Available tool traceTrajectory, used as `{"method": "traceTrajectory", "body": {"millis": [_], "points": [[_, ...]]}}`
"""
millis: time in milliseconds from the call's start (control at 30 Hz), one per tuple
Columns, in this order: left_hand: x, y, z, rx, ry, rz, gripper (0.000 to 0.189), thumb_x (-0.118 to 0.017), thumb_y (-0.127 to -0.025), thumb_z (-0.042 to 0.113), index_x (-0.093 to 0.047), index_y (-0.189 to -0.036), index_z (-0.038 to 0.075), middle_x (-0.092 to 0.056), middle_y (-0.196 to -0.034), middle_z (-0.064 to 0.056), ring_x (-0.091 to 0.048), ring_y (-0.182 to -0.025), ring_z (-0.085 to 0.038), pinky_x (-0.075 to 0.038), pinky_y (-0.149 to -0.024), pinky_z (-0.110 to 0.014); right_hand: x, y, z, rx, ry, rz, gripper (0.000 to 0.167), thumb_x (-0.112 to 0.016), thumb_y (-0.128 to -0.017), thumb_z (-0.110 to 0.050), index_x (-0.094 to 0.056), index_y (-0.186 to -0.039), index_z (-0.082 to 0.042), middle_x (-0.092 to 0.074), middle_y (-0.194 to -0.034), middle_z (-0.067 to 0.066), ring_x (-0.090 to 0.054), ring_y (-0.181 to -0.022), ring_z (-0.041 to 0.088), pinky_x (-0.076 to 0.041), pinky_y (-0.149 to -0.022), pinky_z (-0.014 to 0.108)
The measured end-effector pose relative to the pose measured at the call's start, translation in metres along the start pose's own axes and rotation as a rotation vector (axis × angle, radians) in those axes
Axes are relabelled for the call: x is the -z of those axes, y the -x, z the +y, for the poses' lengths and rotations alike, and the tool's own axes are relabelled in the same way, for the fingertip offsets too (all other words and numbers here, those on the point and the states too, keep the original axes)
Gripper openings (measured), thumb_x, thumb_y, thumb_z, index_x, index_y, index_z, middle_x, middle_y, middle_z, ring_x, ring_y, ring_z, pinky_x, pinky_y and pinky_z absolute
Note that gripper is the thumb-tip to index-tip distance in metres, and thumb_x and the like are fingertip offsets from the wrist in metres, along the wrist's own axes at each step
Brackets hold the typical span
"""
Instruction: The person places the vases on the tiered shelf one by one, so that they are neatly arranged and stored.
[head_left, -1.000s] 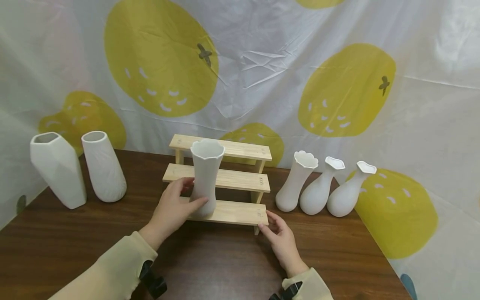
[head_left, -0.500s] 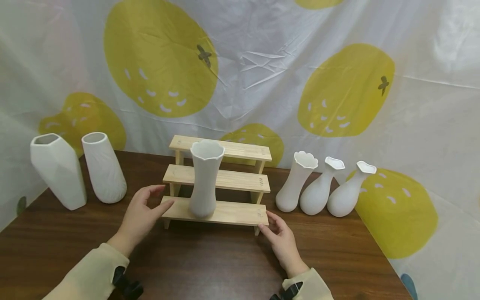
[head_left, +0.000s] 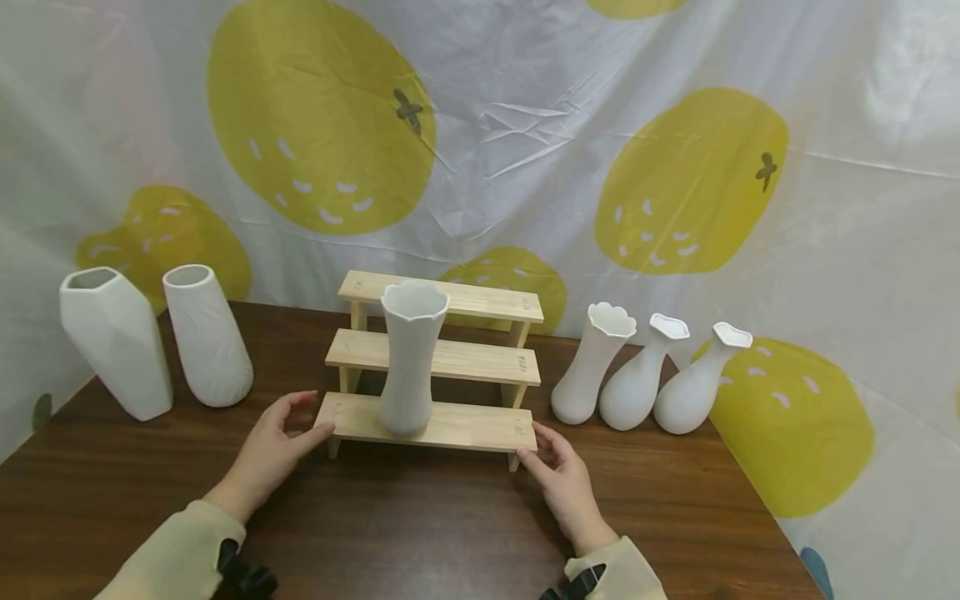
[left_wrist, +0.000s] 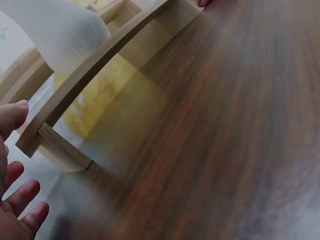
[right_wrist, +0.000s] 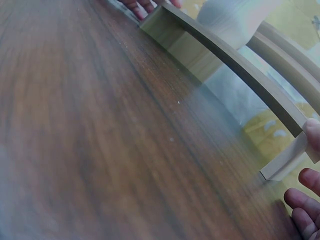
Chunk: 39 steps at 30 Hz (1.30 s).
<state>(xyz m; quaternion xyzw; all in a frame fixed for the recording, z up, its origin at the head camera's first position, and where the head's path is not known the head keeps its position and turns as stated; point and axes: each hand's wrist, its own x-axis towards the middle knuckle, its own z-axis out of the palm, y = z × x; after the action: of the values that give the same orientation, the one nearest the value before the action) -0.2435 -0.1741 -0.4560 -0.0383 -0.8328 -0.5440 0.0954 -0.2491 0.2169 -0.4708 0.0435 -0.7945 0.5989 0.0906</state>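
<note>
A white fluted-rim vase (head_left: 411, 367) stands upright on the lowest board of a three-step wooden display stand (head_left: 480, 427), left of the board's middle. My left hand (head_left: 266, 450) is at the left end of that board, fingers loosely spread and holding nothing. In the left wrist view its thumb (left_wrist: 14, 117) shows close beside the board's end. My right hand (head_left: 562, 483) pinches the right end of the same board, thumb at the front corner and index finger at the side. The right wrist view shows that thumb (right_wrist: 313, 132) against the board, the lower fingers apart from it.
Left of the stand are a faceted white vase (head_left: 120, 346) and a textured white vase (head_left: 210, 342). To the right stand another scalloped-rim vase (head_left: 588, 371) and two narrow-necked vases (head_left: 633, 383). A fruit-print curtain (head_left: 510, 167) hangs behind the dark wooden table (head_left: 420, 533).
My left hand has let go of the fluted-rim vase and moved left and down to the end of the lowest board. The vase stays on the board. My right hand has not moved.
</note>
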Motion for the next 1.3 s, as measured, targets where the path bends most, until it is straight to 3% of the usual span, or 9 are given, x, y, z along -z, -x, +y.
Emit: {"method": "traceTrajectory", "body": {"millis": [267,733,900,1100,1300], "points": [[-0.002,0.001,-0.011,0.065,0.034,-0.024,0.070,-0.068,-0.090,0.037,-0.040,-0.140,-0.002,-0.046,-0.137,-0.021,-0.053,-0.114,-0.031,-0.045,-0.083,-0.021,-0.001,-0.001,0.002,-0.004,-0.019,-0.004,0.052,-0.073,-0.087,-0.016,-0.053,-0.133,-0.002,-0.062,-0.121,0.017,-0.059,-0.099,0.020,-0.047,-0.083,0.023],[-0.002,0.009,-0.014,0.027,0.002,-0.003,0.064,-0.070,-0.088,0.036,-0.050,-0.138,0.002,-0.051,-0.130,-0.017,-0.054,-0.111,-0.026,-0.046,-0.080,-0.018,0.002,0.000,-0.003,-0.026,-0.083,0.013,0.049,-0.068,-0.091,-0.017,-0.052,-0.134,0.000,-0.060,-0.124,0.019,-0.058,-0.103,0.016,-0.047,-0.084,0.021],[-0.004,0.008,-0.013,0.027,0.008,-0.006,0.064,-0.071,-0.088,0.035,-0.050,-0.139,0.003,-0.052,-0.130,-0.016,-0.054,-0.111,-0.025,-0.046,-0.080,-0.018,0.008,-0.002,-0.007,-0.059,-0.023,0.173,0.045,-0.067,-0.092,-0.025,-0.057,-0.129,-0.001,-0.063,-0.114,0.014,-0.058,-0.095,0.012,-0.046,-0.079,0.020],[-0.005,0.008,-0.012,0.042,0.008,-0.002,0.064,-0.071,-0.087,0.037,-0.051,-0.138,0.004,-0.052,-0.129,-0.016,-0.055,-0.111,-0.027,-0.046,-0.080,-0.019,0.020,-0.017,-0.009,-0.012,0.070,0.411,0.042,-0.069,-0.090,-0.027,-0.060,-0.117,0.003,-0.060,-0.104,0.014,-0.055,-0.088,0.016,-0.043,-0.072,0.019],[-0.004,0.007,-0.013,0.061,0.011,0.005,0.064,-0.072,-0.087,0.038,-0.052,-0.138,0.004,-0.052,-0.129,-0.016,-0.054,-0.111,-0.028,-0.046,-0.081,-0.020,0.026,-0.037,-0.012,0.022,0.115,0.561,0.052,-0.073,-0.086,-0.023,-0.052,-0.122,0.008,-0.052,-0.112,0.021,-0.051,-0.097,0.030,-0.039,-0.081,0.031]]}}
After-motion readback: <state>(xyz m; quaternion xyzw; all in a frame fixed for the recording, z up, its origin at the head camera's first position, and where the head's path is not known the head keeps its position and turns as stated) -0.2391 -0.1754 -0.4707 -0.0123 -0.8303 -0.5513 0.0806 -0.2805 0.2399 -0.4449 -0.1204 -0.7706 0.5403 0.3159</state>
